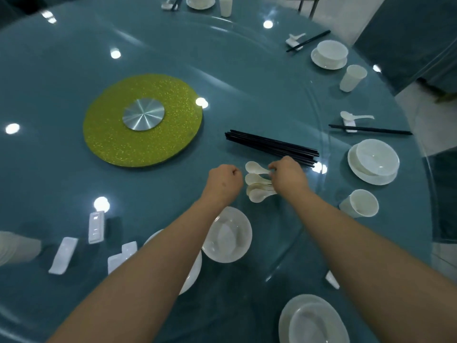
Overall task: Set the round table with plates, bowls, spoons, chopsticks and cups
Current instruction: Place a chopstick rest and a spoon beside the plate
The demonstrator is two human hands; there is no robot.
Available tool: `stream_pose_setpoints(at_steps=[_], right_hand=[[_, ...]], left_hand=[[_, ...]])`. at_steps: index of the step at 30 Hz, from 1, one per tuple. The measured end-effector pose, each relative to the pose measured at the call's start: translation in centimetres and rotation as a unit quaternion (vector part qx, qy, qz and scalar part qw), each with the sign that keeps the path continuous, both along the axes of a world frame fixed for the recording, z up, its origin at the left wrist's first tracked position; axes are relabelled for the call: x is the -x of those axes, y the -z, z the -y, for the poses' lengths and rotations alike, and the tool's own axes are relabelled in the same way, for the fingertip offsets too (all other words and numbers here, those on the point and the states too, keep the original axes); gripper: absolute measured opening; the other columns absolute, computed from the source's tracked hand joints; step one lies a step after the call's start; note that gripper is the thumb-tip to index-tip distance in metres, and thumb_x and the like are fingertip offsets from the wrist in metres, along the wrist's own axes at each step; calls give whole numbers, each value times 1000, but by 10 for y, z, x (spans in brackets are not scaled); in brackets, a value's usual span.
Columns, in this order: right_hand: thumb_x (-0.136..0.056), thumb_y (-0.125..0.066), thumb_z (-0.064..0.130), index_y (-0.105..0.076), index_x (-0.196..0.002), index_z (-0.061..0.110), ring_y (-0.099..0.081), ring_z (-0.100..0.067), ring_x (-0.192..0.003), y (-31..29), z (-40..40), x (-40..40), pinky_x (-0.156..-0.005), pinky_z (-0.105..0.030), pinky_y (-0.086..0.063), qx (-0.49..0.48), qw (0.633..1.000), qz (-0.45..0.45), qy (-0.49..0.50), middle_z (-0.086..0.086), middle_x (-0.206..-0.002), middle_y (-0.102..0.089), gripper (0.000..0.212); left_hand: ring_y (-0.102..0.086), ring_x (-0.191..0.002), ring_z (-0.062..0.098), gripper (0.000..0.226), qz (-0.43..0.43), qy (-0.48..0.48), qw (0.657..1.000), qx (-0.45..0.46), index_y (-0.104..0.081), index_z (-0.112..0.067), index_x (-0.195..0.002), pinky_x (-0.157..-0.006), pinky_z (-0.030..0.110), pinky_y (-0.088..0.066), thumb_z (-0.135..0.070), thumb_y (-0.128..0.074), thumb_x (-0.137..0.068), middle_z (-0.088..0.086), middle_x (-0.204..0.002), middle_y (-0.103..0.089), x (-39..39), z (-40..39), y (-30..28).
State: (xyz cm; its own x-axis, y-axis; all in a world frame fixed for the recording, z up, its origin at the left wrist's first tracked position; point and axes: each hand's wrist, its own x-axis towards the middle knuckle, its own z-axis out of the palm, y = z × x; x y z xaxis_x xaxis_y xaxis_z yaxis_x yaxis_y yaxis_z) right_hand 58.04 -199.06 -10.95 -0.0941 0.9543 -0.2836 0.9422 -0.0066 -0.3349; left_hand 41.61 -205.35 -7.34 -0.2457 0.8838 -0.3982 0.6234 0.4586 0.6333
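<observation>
Near the left edge of the desk (74, 70) lie several white chopstick rests (63, 254), flat and apart from each other; they look like small ceramic blocks, hard and easy to chip.

The left hand (223, 180) is curled into a fist beside the spoons and seems to hold nothing, though its palm side is hidden. Below it an empty white bowl (226, 235) stands just beside a plate (191, 273) that the left forearm mostly covers.

The pile of white soup spoons (257, 180) lies toward the middle of the desk, bowls to the left and handles to the right. The right hand (288, 174) is curled over the handles and pinches them. I judge the spoons light, stiff, smooth and fragile; on the glass top they may slide, so the handle is the good place to take one, lifted and not dragged.

Just behind the spoons lies the bundle of black chopsticks (272, 147), thin and stiff; it is best gripped at the middle so it does not tip.

Along the right edge a bowl (377, 157) sits in its plate (356, 169), empty, and a white cup (361, 203) nearby is also empty.
</observation>
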Motion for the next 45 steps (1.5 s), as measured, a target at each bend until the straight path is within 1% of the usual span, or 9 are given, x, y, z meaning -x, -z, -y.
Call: stream_pose_setpoints(at_steps=[3,7,15,23,26,30,38,41,45], right_hand=[[-92,-54,11,-71,-107,21,-57,-29,-96,3,-3,1,-79,-38,-52,-9,999,24,-42,-6,-108,-53,25],[-92,-54,10,-70,-101,18,-57,-28,-93,3,-1,-3,-77,-38,-52,-18,997,40,-59,-5,-102,-52,20],[-96,-48,14,-67,-103,15,-55,-25,-90,-20,11,-22,-82,-41,-51,-56,998,-21,-20,-4,-103,-53,21],[-89,-58,20,-69,-85,11,-57,-27,-78,-46,83,-102,-68,-35,-47,-64,997,-28,20,-8,-88,-59,15],[-87,-62,19,-67,-78,12,-57,-27,-71,-42,124,-145,-60,-32,-42,-46,997,-21,56,-5,-79,-55,13],[-88,-62,21,-66,-82,14,-54,-23,-74,-28,163,-187,-63,-28,-36,0,996,-18,92,0,-78,-52,11],[-90,-60,18,-62,-77,11,-50,-24,-73,0,206,-219,-64,-30,-38,45,993,-8,106,-2,-80,-51,14],[-90,-60,20,-60,-77,13,-51,-24,-76,7,210,-222,-65,-29,-38,57,993,-10,107,-3,-82,-52,15],[-91,-61,24,-65,-84,13,-56,-25,-79,12,212,-225,-66,-30,-40,55,992,-10,112,-5,-88,-59,13]], left_hand=[[-52,-71,22,29,-4,1,1000,-21,-63,-8,-82,-69,37,-53,-16,-38,-93,8,-82,-63,-1,-5,3],[-49,-65,20,31,-7,6,999,-45,-64,-4,-80,-58,31,-47,-15,-38,-92,6,-72,-62,-7,-9,4],[-61,-82,16,36,-6,23,997,-69,-72,-12,-102,-67,25,-47,-17,-38,-95,1,-97,-69,-23,4,-9],[-57,-79,25,33,-14,106,992,-62,-69,-2,-91,-75,34,-49,-14,-39,-95,15,-93,-69,-97,46,-27],[-62,-91,28,33,10,130,990,-50,-70,-1,-98,-85,37,-51,-16,-40,-95,12,-100,-71,-131,67,-27],[-63,-98,29,35,0,163,986,-35,-70,-1,-99,-91,36,-49,-15,-39,-94,13,-104,-71,-162,87,-19],[-66,-87,27,36,-23,181,983,12,-70,-3,-93,-83,39,-55,-19,-38,-96,12,-93,-71,-185,107,13],[-62,-75,22,35,-23,177,984,17,-69,-3,-93,-77,39,-55,-21,-39,-96,13,-93,-71,-188,110,23],[-63,-74,24,27,-18,180,983,19,-63,-14,-85,-77,40,-56,-19,-39,-96,14,-94,-71,-195,114,27]])
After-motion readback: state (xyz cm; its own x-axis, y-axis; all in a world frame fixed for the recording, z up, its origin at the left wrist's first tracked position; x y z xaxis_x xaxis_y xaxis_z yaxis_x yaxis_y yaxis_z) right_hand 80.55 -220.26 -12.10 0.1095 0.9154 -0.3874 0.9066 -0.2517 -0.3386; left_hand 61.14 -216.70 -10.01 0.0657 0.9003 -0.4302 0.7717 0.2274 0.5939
